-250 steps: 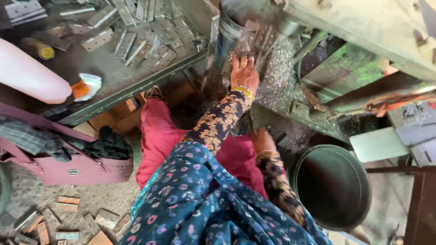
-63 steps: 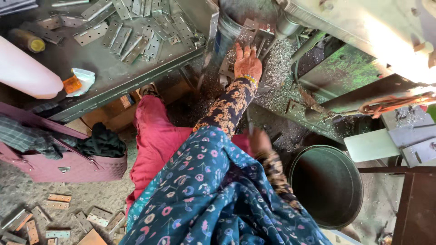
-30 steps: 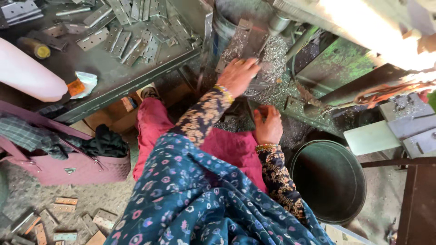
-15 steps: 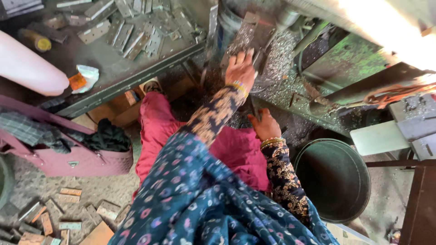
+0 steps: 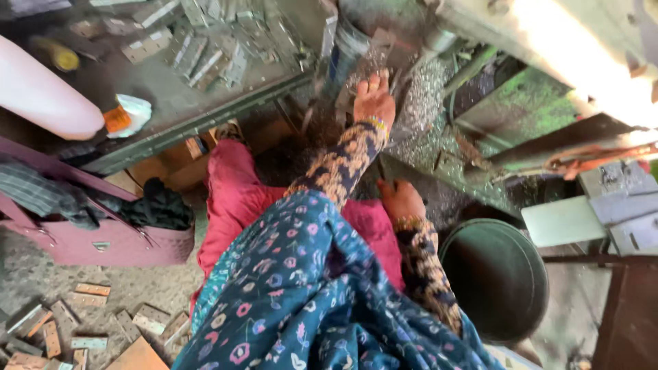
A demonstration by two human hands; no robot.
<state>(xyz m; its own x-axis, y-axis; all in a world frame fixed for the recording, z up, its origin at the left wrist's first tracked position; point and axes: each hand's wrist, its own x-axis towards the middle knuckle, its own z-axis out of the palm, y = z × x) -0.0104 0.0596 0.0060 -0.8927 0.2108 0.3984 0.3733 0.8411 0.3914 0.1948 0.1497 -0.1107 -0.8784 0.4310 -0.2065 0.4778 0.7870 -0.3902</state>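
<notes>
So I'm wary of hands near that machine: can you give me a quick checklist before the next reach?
1. Left hand is away from the moving parts: cannot tell; it lies flat on the shaving-covered grey machine bed, close to the tooling.
2. Right hand is out of the work zone: ok, low beside the lap.
3. Either hand holds a part: cannot tell.
4. Flat metal hinge plates are within reach: ok, piled on the bench.
5. Round dark metal bucket is unobstructed: ok.

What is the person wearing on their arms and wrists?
Both arms wear long dark sleeves with an orange and tan floral print. The left hand has gold-coloured bangles at the wrist; the right hand has similar bangles. A blue flowered shawl drapes over the shoulders.
</notes>
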